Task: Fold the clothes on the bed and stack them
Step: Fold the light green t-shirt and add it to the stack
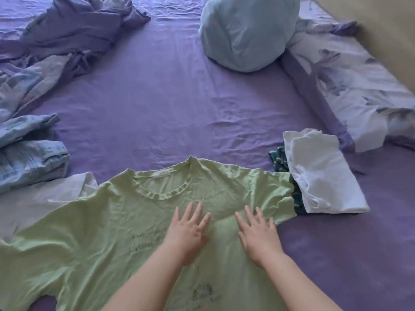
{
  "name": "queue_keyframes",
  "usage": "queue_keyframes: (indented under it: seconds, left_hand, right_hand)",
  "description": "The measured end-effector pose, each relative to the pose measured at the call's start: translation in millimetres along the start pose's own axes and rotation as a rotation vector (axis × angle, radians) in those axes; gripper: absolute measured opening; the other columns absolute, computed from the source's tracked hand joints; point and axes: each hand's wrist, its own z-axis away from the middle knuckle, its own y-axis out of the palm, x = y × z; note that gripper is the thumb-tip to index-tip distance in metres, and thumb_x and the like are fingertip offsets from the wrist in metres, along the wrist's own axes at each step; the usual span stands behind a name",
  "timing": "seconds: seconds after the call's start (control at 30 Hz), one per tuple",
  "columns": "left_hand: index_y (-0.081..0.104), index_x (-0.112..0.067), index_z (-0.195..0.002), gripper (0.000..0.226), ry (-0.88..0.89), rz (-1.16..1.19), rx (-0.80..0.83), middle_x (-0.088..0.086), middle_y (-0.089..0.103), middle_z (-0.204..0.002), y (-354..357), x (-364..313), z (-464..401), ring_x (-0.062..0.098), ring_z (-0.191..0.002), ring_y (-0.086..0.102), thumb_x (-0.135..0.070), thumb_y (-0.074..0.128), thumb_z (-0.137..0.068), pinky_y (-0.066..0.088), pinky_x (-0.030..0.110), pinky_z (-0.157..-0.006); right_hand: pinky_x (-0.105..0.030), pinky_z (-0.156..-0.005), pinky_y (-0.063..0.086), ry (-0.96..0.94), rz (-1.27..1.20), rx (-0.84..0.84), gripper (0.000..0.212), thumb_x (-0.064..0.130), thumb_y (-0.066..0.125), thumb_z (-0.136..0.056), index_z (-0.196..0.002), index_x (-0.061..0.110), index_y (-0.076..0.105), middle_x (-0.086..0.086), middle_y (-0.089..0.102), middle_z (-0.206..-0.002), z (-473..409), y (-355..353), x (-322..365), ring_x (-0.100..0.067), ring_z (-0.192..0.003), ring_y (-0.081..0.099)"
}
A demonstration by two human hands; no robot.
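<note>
A light green T-shirt [107, 221] with dark print lies spread front-up on the purple bed sheet [170, 113], collar pointing away from me. My left hand [187, 232] and my right hand [258, 236] rest flat on its chest, fingers straight and spread, side by side. To the right sits a folded white garment [321, 173] on top of a teal patterned piece [278, 160]; the shirt's right sleeve touches this stack. A white garment [45, 196] lies partly under the shirt's left shoulder. Folded light blue jeans [29, 162] lie at the left.
A crumpled purple and floral duvet [56, 41] covers the far left. A light blue pillow [247, 32] stands at the back. A floral pillow [350, 86] lies along the right edge beside a beige wall [386, 30].
</note>
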Motion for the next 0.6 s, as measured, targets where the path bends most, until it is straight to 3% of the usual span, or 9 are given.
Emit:
queue_keyframes:
  seconds: [0.2, 0.33, 0.4, 0.47, 0.53, 0.6]
  left_hand:
    - [0.004, -0.025, -0.152, 0.06, 0.121, 0.008, -0.089, 0.003, -0.008, -0.16, -55, -48, -79, 0.026, -0.147, -0.007, -0.048, 0.024, -0.1, 0.005, 0.049, -0.116]
    - [0.007, -0.02, -0.152, 0.062, 0.145, 0.004, -0.198, 0.005, 0.002, -0.16, -85, -83, -130, 0.026, -0.147, 0.001, -0.031, 0.038, -0.1, 0.008, 0.047, -0.117]
    - [0.008, -0.018, -0.152, 0.065, 0.14, 0.023, -0.233, 0.005, 0.007, -0.16, -97, -100, -151, 0.023, -0.147, 0.003, -0.016, 0.042, -0.096, 0.007, 0.045, -0.117]
    - [0.012, -0.016, -0.151, 0.066, 0.123, 0.08, -0.26, 0.004, 0.02, -0.157, -105, -117, -169, 0.022, -0.146, 0.011, -0.006, 0.04, -0.092, 0.008, 0.044, -0.117]
    - [0.017, -0.016, -0.149, 0.066, 0.064, 0.168, -0.261, 0.006, 0.046, -0.14, -109, -130, -181, 0.026, -0.137, 0.029, -0.007, 0.042, -0.089, 0.021, 0.042, -0.111]
    - [0.029, -0.016, -0.143, 0.057, 0.017, 0.194, -0.25, 0.006, 0.059, -0.116, -112, -136, -186, 0.029, -0.118, 0.042, -0.011, 0.044, -0.088, 0.033, 0.036, -0.091]
  right_hand:
    - [-0.053, -0.114, 0.013, 0.153, -0.165, -0.033, 0.053, 0.028, 0.025, -0.103, -0.15, 0.037, 0.004, 0.0, -0.006, -0.16, -18, -5, -46, -0.028, -0.146, -0.01]
    - [-0.051, -0.112, 0.019, 0.14, -0.153, -0.051, 0.058, 0.021, 0.032, -0.101, -0.15, 0.035, 0.004, -0.006, -0.006, -0.159, -25, -9, -56, -0.034, -0.145, -0.008]
    - [-0.052, -0.1, 0.039, 0.123, -0.121, -0.192, 0.065, 0.026, 0.065, -0.085, -0.143, 0.031, 0.036, -0.016, 0.026, -0.153, -22, -14, -56, -0.04, -0.14, 0.024]
    - [-0.045, -0.073, 0.056, 0.106, -0.129, -0.302, 0.072, 0.023, 0.091, -0.043, -0.112, 0.025, 0.07, -0.013, 0.063, -0.123, -18, -13, -59, -0.038, -0.111, 0.061]
    - [-0.042, -0.067, 0.058, 0.087, -0.108, -0.356, 0.073, 0.019, 0.091, -0.03, -0.101, 0.023, 0.075, -0.007, 0.07, -0.111, -16, -8, -61, -0.034, -0.1, 0.067]
    - [-0.042, -0.071, 0.058, 0.079, -0.107, -0.367, 0.073, 0.018, 0.089, -0.031, -0.103, 0.022, 0.074, -0.007, 0.07, -0.112, -12, -5, -62, -0.033, -0.103, 0.066]
